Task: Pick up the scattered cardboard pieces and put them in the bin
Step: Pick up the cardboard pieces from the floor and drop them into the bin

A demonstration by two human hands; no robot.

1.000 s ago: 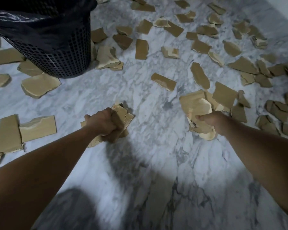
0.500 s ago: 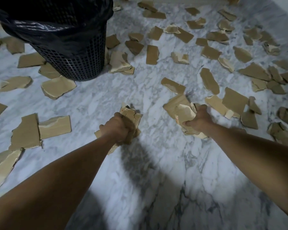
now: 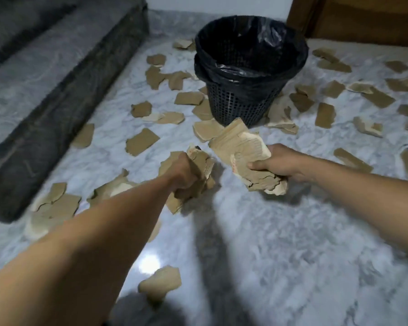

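Both fists full, a person faces the bin (image 3: 243, 104) – at the frame's upper-left edge a second ago, now dead ahead. The left hand (image 3: 185, 171) clamps a wad of cardboard pieces (image 3: 201, 165), the right hand (image 3: 275, 163) grips a bigger sheaf (image 3: 243, 156), both carried above the marble floor (image 3: 280, 243) just short of the bin. Dozens of scraps (image 3: 141, 141) lie scattered around it – the drop looks next

Probably a home: veined marble floor (image 3: 292, 231), a dark stone step (image 3: 45, 137), a wooden door (image 3: 363, 17) and a bag-lined bin (image 3: 240, 104).
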